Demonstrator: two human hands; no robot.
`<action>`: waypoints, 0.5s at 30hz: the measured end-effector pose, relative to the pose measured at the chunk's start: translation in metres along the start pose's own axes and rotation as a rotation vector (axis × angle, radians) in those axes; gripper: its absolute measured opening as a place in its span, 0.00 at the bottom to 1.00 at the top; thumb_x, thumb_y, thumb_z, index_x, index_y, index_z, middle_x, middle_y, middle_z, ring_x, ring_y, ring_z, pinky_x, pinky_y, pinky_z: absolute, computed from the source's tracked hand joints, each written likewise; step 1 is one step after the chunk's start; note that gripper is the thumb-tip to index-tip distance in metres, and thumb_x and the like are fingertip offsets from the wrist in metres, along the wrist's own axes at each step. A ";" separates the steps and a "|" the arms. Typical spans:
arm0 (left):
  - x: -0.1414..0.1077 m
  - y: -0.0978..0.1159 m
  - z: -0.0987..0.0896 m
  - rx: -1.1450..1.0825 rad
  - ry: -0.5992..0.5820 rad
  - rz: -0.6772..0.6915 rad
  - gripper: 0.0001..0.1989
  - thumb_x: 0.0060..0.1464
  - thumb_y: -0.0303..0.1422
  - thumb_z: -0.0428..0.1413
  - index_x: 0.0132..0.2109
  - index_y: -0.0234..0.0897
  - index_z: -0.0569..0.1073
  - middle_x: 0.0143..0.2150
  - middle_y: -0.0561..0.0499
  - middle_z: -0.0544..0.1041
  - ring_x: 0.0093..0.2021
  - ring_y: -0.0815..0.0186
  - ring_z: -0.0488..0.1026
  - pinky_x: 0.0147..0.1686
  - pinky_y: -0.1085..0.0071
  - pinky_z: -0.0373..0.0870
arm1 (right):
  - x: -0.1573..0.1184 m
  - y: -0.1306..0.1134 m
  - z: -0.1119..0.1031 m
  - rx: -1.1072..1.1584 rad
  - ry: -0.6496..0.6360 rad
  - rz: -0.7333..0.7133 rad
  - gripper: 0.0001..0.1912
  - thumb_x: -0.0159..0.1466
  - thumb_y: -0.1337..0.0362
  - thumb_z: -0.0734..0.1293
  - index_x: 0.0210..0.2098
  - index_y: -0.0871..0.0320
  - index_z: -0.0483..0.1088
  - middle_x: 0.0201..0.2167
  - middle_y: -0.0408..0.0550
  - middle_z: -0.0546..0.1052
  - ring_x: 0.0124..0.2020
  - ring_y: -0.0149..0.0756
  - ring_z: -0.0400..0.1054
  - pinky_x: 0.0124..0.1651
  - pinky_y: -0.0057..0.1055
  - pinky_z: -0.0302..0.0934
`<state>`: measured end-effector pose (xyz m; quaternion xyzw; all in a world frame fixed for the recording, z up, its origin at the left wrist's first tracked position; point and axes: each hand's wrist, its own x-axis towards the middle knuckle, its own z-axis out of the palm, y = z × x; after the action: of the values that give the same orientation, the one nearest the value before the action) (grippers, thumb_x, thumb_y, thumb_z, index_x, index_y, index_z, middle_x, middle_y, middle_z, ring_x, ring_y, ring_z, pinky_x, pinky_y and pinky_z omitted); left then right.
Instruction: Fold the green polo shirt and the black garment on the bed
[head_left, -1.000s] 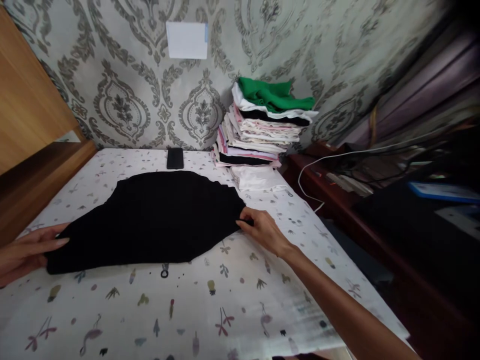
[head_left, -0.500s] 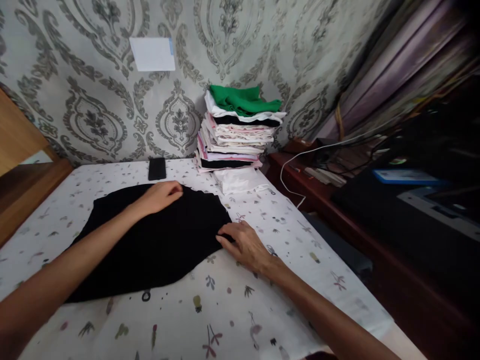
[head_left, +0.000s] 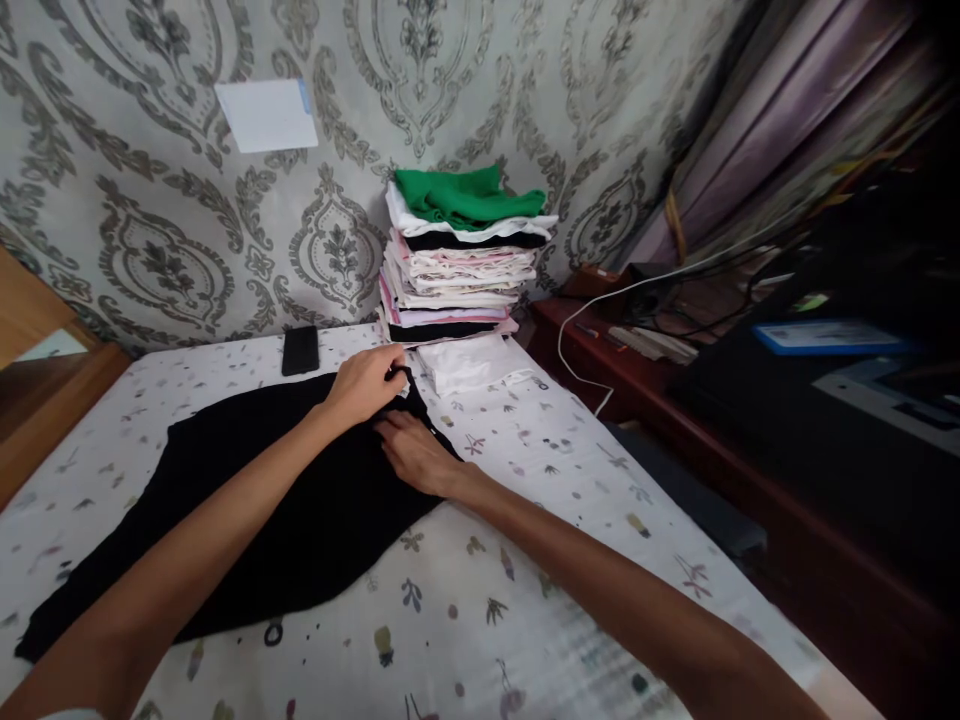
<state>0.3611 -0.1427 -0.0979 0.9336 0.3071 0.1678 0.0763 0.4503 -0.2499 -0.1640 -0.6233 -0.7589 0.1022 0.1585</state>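
Note:
A black garment point(head_left: 315, 530) lies spread on the patterned white sheet. At its far right edge, my left hand point(head_left: 367, 385) is closed in a pinch, lifting a fold of the cloth; a small white patch shows just under the fingers. My right hand point(head_left: 420, 452) rests palm down on the garment close by, its fingers stretched over the black cloth. Part of the garment is hidden under my left forearm. Just beyond my hands is a folded white cloth point(head_left: 472, 365), in front of a tall stack of folded clothes point(head_left: 457, 285) topped by a green garment point(head_left: 472, 197).
A black phone point(head_left: 301, 350) lies on the sheet point(head_left: 525, 560) near the patterned wall. To the left stands wooden furniture point(head_left: 52, 420). At right, a dark red desk point(head_left: 637, 380) carries a white cable point(head_left: 566, 345) and a blue-edged object point(head_left: 829, 338).
My left hand has moved right to the garment's far edge and pinched it. My right hand has slid left and away from me onto the cloth. The view has shifted slightly.

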 end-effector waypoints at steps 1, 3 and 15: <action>-0.005 0.003 -0.004 -0.049 0.037 0.051 0.06 0.56 0.31 0.50 0.40 0.40 0.71 0.36 0.50 0.77 0.37 0.60 0.73 0.37 0.66 0.66 | 0.003 0.003 0.001 -0.003 0.017 0.047 0.19 0.67 0.73 0.59 0.56 0.66 0.68 0.58 0.61 0.70 0.57 0.46 0.65 0.58 0.40 0.61; -0.019 0.006 -0.005 -0.142 0.074 0.153 0.05 0.55 0.30 0.51 0.39 0.40 0.71 0.37 0.50 0.76 0.37 0.61 0.72 0.39 0.66 0.66 | 0.007 0.010 0.002 -0.011 0.046 0.146 0.18 0.67 0.74 0.58 0.55 0.66 0.68 0.57 0.62 0.71 0.57 0.45 0.66 0.58 0.38 0.60; -0.093 -0.093 0.007 -0.100 0.056 -0.047 0.12 0.62 0.36 0.46 0.45 0.40 0.72 0.44 0.46 0.74 0.47 0.56 0.71 0.50 0.58 0.68 | -0.006 0.054 -0.001 -0.026 0.083 0.210 0.11 0.70 0.70 0.56 0.40 0.61 0.70 0.42 0.58 0.75 0.46 0.42 0.70 0.52 0.37 0.64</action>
<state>0.2425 -0.1243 -0.1525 0.9162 0.3221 0.2074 0.1180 0.5016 -0.2451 -0.1827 -0.7053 -0.6833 0.0825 0.1699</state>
